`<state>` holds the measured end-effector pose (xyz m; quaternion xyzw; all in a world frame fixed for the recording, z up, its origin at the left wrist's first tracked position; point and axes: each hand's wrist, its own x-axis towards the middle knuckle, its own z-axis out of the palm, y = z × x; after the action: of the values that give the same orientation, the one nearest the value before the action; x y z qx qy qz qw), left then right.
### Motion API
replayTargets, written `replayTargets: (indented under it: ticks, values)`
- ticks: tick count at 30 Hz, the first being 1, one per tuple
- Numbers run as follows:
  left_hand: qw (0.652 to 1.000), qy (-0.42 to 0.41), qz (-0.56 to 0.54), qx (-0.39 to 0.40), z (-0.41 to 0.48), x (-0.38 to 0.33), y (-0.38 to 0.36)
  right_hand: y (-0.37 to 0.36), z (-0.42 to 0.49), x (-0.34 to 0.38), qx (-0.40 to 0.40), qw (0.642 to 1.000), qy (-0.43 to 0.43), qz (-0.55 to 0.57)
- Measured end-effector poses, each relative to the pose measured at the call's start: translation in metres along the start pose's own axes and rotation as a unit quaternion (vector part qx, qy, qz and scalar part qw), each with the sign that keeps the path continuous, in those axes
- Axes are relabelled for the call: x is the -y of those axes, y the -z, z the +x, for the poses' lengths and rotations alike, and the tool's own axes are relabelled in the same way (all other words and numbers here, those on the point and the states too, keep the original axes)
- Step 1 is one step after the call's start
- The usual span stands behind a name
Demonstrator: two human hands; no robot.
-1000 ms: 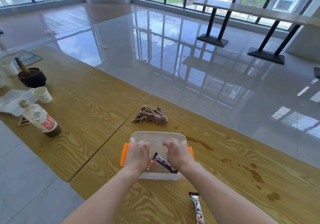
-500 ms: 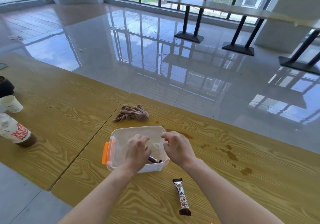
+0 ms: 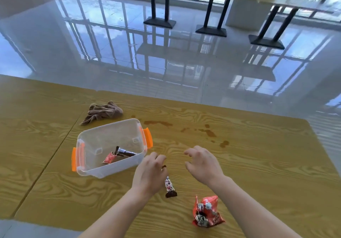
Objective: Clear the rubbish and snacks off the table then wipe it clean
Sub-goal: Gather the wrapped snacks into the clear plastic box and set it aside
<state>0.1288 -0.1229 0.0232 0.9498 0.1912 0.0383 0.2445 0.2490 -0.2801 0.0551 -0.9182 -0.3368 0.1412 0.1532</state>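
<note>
The left hand (image 3: 149, 171) is over the top end of a snack bar (image 3: 170, 185) on the wooden table (image 3: 258, 164), fingers bent around it; a firm grip cannot be told. The right hand (image 3: 203, 164) hovers beside it, open and empty, with curled fingers. Left of the hands stands a clear plastic box (image 3: 110, 167) with orange clips, holding two wrapped snacks (image 3: 118, 155). A red snack bag (image 3: 207, 213) lies near the right forearm. A brown cloth (image 3: 103, 111) lies behind the box, and brown stains (image 3: 208, 132) mark the table.
</note>
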Motion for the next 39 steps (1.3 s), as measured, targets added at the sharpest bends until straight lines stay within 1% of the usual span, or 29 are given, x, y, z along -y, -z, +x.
replayTargets:
  ticks: [5,9,12,16,24,32,36,39]
  values:
    - [0.99,0.074,0.042,0.111,-0.002,-0.003,-0.027,-0.01,-0.043,-0.026,0.084,0.995,-0.061,-0.008]
    - [0.977,0.125,0.045,0.166,0.0,-0.005,-0.045,-0.017,-0.072,-0.037,0.137,0.987,-0.079,-0.034]
    - [0.972,0.143,0.043,0.181,0.001,-0.007,-0.057,-0.027,-0.088,-0.041,0.169,0.98,-0.09,-0.059]
    - [0.973,0.139,0.074,0.171,0.003,-0.008,-0.065,-0.045,-0.099,-0.043,0.188,0.974,-0.113,-0.054]
    - [0.981,0.117,0.05,0.149,0.003,-0.004,-0.067,-0.063,-0.085,-0.049,0.124,0.986,-0.112,-0.027]
    - [0.988,0.097,0.027,0.118,-0.001,0.006,-0.066,-0.059,-0.072,-0.056,0.07,0.99,-0.121,0.017]
    - [0.993,0.085,-0.006,0.085,-0.002,0.004,-0.058,-0.048,-0.061,-0.053,0.035,0.992,-0.116,0.034]
    - [0.997,0.055,-0.037,0.041,-0.001,-0.003,-0.044,-0.034,-0.049,-0.047,-0.001,0.993,-0.109,0.052]
